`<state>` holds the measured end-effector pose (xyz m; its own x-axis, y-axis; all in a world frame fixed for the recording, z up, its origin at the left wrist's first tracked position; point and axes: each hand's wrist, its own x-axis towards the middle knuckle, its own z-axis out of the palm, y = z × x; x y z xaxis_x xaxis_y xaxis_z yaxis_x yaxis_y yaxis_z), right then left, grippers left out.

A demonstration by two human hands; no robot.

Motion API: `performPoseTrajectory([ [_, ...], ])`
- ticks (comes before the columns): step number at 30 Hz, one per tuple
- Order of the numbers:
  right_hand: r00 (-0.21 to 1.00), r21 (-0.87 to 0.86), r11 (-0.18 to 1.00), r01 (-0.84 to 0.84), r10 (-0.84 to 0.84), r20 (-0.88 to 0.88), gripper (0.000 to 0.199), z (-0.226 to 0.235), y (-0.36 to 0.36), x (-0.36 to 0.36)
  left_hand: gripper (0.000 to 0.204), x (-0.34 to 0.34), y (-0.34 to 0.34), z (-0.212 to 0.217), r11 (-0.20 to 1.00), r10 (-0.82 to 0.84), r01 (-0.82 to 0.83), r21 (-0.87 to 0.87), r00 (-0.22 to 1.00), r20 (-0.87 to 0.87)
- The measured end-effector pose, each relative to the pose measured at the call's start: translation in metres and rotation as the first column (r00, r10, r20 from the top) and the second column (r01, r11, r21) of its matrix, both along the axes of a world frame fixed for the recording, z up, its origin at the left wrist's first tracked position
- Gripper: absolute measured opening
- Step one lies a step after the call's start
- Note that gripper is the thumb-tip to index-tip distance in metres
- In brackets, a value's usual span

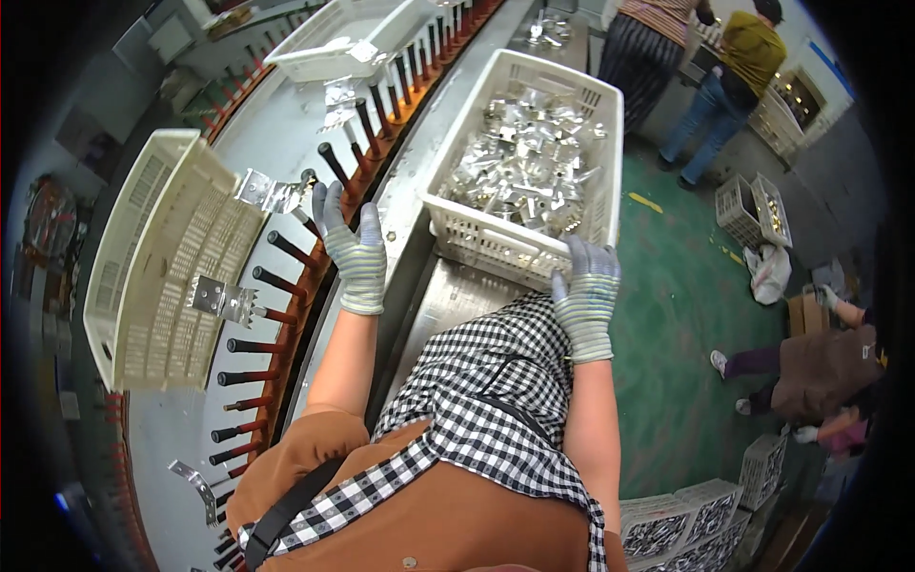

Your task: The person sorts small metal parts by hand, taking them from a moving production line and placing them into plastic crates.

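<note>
My left hand (354, 250), in a grey striped knit glove, is raised beside the row of black-tipped red pegs (335, 166). Its thumb and fingers are apart, with nothing visible between them. Close to its fingertips, a shiny bent metal bracket (274, 193) hangs at a peg; whether they touch I cannot tell. My right hand (587, 297), gloved alike, grips the near right corner of a white plastic crate (496, 244), fingers over the rim and thumb outside. Many small shiny metal brackets (534, 162) lie heaped in that crate.
Left of the pegs stands a tilted white crate (143, 276), with another toothed bracket (224, 299) near it. A further white crate (353, 48) sits at the far end. Co-workers stand at far right (729, 81) and right (824, 367). Filled crates (681, 520) rest on the green floor.
</note>
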<state>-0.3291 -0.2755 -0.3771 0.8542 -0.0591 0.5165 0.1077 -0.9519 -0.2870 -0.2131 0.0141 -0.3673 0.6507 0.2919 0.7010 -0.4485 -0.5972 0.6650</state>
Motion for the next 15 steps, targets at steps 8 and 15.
performPoseTrajectory([
  [8, 1.000, -0.025, 0.999, 0.028, -0.028, 0.009, 0.059, -0.005, -0.002, 0.001, 0.062, -0.049, 0.059, -0.003, 0.966, 0.243, -0.238, 0.106, 0.969, -0.046],
  [15, 1.000, -0.010, 1.000, 0.025, -0.025, 0.000, 0.059, -0.002, 0.000, 0.000, 0.034, -0.056, 0.063, 0.068, 0.927, 0.253, -0.340, 0.156, 0.876, 0.410],
])
